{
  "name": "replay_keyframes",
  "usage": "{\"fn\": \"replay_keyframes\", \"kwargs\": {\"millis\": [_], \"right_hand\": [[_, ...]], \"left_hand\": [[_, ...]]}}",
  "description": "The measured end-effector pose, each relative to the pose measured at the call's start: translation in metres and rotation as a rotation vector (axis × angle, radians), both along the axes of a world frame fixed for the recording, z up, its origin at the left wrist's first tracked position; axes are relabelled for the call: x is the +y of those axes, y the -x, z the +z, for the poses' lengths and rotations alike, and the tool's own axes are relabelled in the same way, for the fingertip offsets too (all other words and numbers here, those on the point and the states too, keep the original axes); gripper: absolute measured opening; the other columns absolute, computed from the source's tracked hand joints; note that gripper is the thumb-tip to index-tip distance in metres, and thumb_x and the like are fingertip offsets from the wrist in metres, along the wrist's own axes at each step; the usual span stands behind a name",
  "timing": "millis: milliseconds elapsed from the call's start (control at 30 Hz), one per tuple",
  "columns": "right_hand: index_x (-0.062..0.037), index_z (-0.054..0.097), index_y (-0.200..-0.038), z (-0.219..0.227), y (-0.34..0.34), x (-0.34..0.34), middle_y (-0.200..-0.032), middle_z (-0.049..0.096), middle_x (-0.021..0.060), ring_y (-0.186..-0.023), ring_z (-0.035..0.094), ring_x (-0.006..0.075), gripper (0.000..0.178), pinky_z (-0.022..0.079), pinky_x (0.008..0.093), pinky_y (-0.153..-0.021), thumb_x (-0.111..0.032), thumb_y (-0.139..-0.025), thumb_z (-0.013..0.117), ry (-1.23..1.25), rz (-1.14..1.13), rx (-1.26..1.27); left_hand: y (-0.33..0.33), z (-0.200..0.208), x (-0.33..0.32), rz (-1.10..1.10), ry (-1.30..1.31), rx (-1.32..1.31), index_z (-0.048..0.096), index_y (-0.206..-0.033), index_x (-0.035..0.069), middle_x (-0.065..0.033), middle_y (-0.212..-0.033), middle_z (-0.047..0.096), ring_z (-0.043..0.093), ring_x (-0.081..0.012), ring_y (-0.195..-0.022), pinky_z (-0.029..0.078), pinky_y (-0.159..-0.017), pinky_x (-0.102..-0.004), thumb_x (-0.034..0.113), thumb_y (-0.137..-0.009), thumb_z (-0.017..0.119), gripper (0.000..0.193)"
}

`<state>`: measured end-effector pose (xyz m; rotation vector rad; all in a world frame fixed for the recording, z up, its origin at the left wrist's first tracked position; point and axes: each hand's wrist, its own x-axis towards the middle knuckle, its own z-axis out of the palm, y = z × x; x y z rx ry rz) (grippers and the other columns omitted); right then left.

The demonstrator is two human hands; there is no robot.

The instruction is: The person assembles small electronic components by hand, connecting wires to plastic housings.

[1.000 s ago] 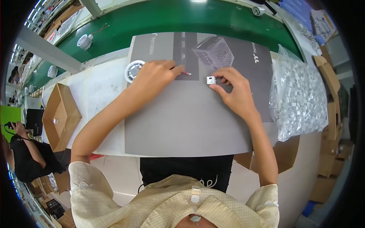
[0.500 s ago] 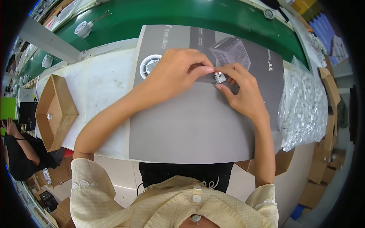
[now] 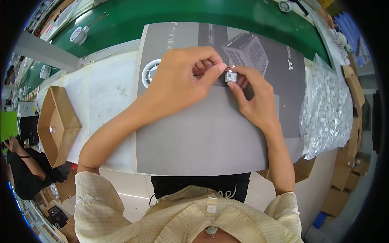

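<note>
The person's left hand (image 3: 190, 75) has thumb and forefinger pinched together on a thin red wire (image 3: 229, 67), the other fingers curled in toward the palm. Just to its right, the right hand (image 3: 256, 87) grips a small white block (image 3: 231, 77) between thumb and fingers, so the block sits in the narrow space between the two hands. The wire's end comes right over the top of the block; from here I can't tell whether it has gone in.

A white ring (image 3: 146, 73) with spokes lies just left of the left hand, which hides part of it. Under both hands spreads a grey printed sheet (image 3: 198, 133), laid over the pale bench (image 3: 107, 95). Well to the right of the right hand there's a clear bag (image 3: 326, 111) packed with more small white pieces. Well off to the left of the left hand sits an open carton (image 3: 60, 133) with a small pale bit inside. Beyond the hands runs a green belt (image 3: 182, 14), carrying a round white part (image 3: 79, 35). Farther left, past the carton, I see a co-worker in black (image 3: 26, 168).
</note>
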<state>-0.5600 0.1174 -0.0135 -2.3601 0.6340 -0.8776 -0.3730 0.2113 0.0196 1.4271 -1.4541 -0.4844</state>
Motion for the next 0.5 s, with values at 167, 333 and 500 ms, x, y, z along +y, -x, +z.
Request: {"fn": "replay_keyframes", "kwargs": {"millis": [167, 333, 500], "right_hand": [[-0.0029, 0.07, -0.105, -0.011, -0.005, 0.007, -0.083, 0.06, 0.0082, -0.065, 0.055, 0.019, 0.018, 0.047, 0.03, -0.061, -0.008, -0.088, 0.072, 0.025, -0.116, 0.052], [-0.0051, 0.072, -0.105, -0.016, -0.009, 0.003, -0.079, 0.058, 0.0064, -0.061, 0.053, 0.0187, 0.02, 0.044, 0.0308, -0.056, -0.011, -0.087, 0.075, 0.058, -0.182, -0.043], [-0.0088, 0.073, -0.107, 0.0, -0.006, 0.005, -0.081, 0.061, 0.0054, -0.07, 0.057, 0.0178, 0.025, 0.047, 0.0302, -0.062, -0.014, -0.083, 0.078, -0.139, -0.282, 0.215]], "left_hand": [[-0.002, -0.001, -0.002, -0.055, -0.051, 0.084, 0.071, -0.092, -0.002, -0.0098, -0.074, 0.07, 0.067, -0.0148, -0.066, 0.052, -0.062, -0.0257, 0.01, -0.09, 0.072, 0.012], [0.002, 0.01, 0.002, -0.065, -0.222, 0.13, 0.071, -0.098, -0.003, -0.0043, -0.083, 0.071, 0.065, -0.0092, -0.075, 0.053, -0.074, -0.0226, 0.006, -0.093, 0.07, 0.011], [0.002, 0.0, 0.002, 0.01, -0.037, 0.001, 0.072, -0.089, -0.001, -0.0087, -0.074, 0.072, 0.07, -0.0139, -0.064, 0.056, -0.062, -0.0248, 0.013, -0.088, 0.076, 0.015]]}}
